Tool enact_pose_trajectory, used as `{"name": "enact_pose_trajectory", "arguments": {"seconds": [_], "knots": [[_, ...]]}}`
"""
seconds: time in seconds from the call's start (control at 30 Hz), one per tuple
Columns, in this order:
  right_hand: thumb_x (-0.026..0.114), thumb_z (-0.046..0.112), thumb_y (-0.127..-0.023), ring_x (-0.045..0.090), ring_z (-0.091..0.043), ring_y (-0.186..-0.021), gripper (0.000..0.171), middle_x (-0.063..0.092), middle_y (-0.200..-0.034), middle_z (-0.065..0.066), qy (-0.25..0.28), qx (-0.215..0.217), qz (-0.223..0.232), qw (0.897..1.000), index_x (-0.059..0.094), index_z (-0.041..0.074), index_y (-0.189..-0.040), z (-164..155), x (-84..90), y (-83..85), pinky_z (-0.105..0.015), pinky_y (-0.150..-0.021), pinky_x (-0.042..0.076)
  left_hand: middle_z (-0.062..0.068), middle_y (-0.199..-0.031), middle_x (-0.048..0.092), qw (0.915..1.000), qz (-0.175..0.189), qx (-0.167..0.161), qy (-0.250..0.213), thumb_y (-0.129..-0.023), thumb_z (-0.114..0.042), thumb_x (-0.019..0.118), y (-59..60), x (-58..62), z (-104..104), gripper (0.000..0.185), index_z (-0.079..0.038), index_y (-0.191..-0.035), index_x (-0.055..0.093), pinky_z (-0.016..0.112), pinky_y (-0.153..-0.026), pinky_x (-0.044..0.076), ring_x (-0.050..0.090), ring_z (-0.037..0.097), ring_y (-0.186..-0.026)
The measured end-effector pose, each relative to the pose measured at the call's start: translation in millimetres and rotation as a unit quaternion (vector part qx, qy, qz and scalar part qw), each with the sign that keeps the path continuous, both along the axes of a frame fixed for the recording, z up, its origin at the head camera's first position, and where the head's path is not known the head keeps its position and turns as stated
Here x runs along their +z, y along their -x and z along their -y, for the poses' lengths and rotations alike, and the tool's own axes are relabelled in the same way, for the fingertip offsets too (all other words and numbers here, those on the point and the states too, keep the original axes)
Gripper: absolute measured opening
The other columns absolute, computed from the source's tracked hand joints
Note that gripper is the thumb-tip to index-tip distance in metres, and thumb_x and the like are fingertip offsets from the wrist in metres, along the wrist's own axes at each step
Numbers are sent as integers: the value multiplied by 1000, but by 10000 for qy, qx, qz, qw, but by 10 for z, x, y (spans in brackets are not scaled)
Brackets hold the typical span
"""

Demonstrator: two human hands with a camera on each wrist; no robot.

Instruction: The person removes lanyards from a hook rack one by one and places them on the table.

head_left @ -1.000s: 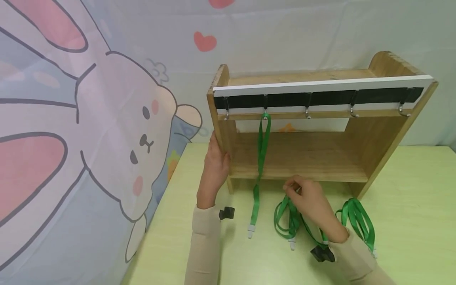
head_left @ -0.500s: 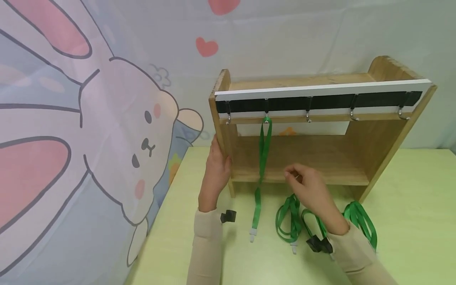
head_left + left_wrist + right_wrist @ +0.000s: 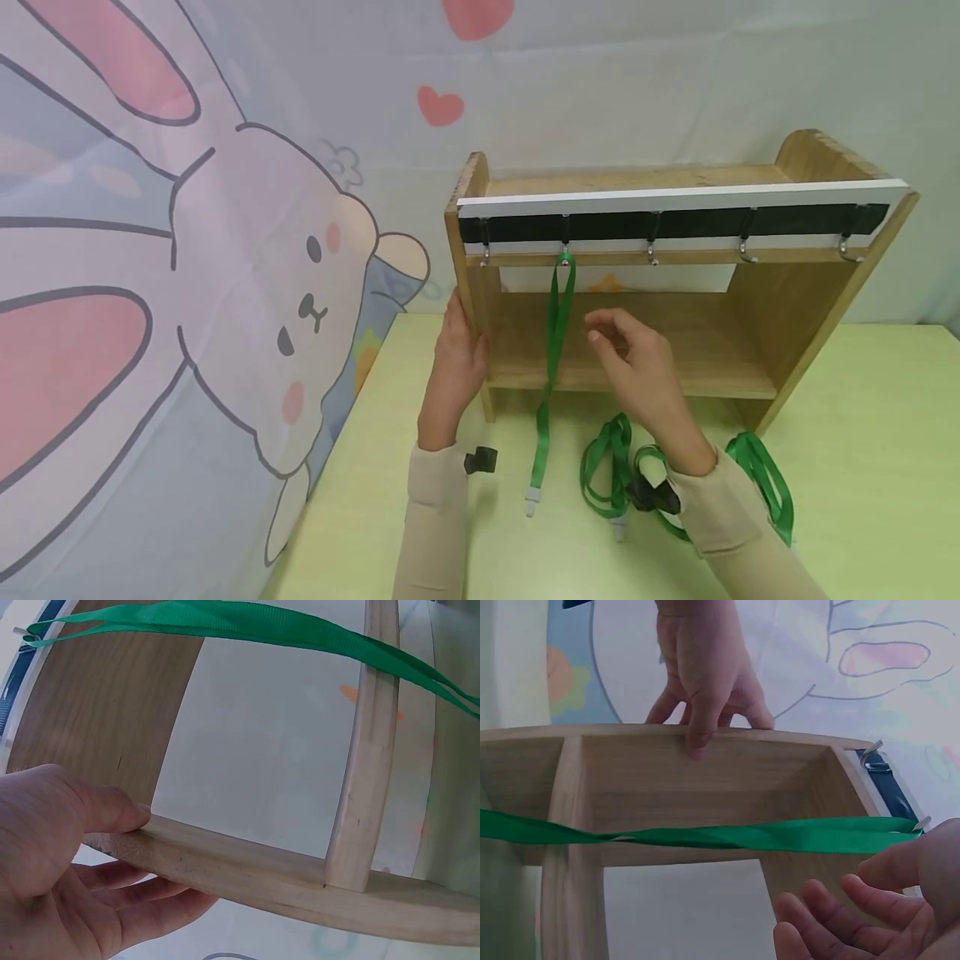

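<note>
My left hand (image 3: 453, 375) grips the left side panel of a small wooden shelf (image 3: 630, 333); in the left wrist view the thumb (image 3: 112, 810) lies on the inner face, with the fingers outside. A green lanyard (image 3: 557, 333) hangs from the second hook (image 3: 565, 257) from the left, its pale clip (image 3: 532, 500) near the tabletop. My right hand (image 3: 641, 362) is just right of this lanyard, holding nothing, its fingers loosely bent. In the right wrist view its fingers (image 3: 821, 900) are apart from the green strap (image 3: 780, 834).
Coiled green lanyards lie on the pale yellow table (image 3: 862, 467): one coil (image 3: 621, 467) in front of the shelf, another coil (image 3: 772, 479) farther right, and one partly behind the right wrist. More metal hooks (image 3: 744, 250) line the black strip. A cartoon-printed cloth (image 3: 300, 208) stands behind and left.
My right hand has risen away from the coiled lanyards towards the hanging lanyard, moving up and slightly left. My left hand stays on the shelf's side. The head view has shifted slightly.
</note>
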State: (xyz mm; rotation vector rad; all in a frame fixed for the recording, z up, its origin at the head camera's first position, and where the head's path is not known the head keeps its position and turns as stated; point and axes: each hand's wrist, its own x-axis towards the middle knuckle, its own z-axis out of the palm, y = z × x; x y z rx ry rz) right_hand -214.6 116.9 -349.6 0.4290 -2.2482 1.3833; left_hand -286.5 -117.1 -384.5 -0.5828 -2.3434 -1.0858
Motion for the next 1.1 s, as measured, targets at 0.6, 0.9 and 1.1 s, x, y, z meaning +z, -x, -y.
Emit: {"name": "enact_pose_trajectory", "arguments": {"seconds": [0.6, 0.9, 1.1], "knots": [[49, 0, -103, 63, -38, -114, 33, 65, -123, -26, 297, 572, 69, 9979, 57, -9, -134, 206, 202, 179, -54, -96, 50, 33, -143, 40, 10000, -4, 59, 48, -96, 10, 55, 3, 3, 8, 71, 8, -155, 14, 58, -97, 49, 51, 47, -127], [55, -5, -100, 65, -30, -96, 27, 70, -104, -21, 335, 612, -66, 9975, 61, -7, -126, 249, 292, 194, -24, -80, 50, 33, -143, 40, 10000, 1, 80, 58, -96, 9, 55, -10, 31, 8, 72, 9, -154, 14, 59, -97, 49, 50, 47, -127], [59, -5, -98, 64, -22, -86, 16, 68, -95, -20, 575, 595, -66, 9965, 66, -8, -112, 273, 329, 186, -21, -77, 50, 33, -144, 40, 10000, -62, 59, 8, -96, 9, 55, -5, 12, 11, 72, 9, -155, 15, 59, -97, 49, 50, 48, -127]]}}
